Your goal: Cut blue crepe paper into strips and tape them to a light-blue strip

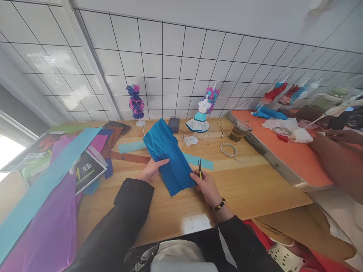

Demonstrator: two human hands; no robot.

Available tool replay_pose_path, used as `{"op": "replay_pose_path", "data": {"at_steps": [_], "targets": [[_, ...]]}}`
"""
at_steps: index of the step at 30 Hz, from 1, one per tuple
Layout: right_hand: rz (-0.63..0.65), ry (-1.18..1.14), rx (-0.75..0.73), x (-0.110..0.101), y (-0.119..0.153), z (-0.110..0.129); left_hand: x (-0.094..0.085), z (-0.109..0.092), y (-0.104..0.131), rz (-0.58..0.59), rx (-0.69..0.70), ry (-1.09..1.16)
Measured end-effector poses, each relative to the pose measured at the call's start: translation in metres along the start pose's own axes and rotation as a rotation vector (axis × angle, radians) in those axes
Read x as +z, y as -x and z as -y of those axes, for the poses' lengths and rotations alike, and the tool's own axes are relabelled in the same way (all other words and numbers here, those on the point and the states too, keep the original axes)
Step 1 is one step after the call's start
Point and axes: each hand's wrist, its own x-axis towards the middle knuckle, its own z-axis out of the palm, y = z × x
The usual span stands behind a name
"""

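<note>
A folded sheet of blue crepe paper [172,158] is held up at a tilt over the wooden table. My left hand [151,169] grips its lower left side, thumb on top and the other fingers hidden behind. At its right edge my right hand [206,185] pinches the paper between thumb and finger. The same hand also keeps a small pair of scissors [200,168] with black blades and yellow on the handle, points upward. Beneath the blue paper, a light blue strip [202,161] lies on the tabletop.
Two miniature dress forms, one in purple [136,104] and one in turquoise and white [200,117], stand by the tiled wall. A tape roll [228,150] and a cup [239,131] sit right. Coloured papers [51,219] cover the left. A person's arm [337,151] reaches over an orange table [295,162].
</note>
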Motion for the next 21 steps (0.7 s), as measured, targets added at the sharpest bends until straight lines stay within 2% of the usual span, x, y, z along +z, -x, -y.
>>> {"op": "replay_pose_path", "data": {"at_steps": [4, 8, 14, 21], "targets": [[0.080, 0.008, -0.025, 0.003, -0.008, 0.004, -0.006, -0.004, -0.005, -0.135, 0.037, 0.000], [0.137, 0.045, -0.074, 0.010, -0.017, 0.008, -0.009, -0.007, -0.007, -0.215, 0.067, 0.015], [0.117, 0.045, -0.075, 0.019, -0.031, 0.015, -0.011, -0.008, -0.005, -0.167, 0.039, 0.112], [0.178, 0.077, -0.045, 0.017, -0.034, 0.019, -0.019, -0.002, -0.012, -0.265, 0.106, 0.046]]}}
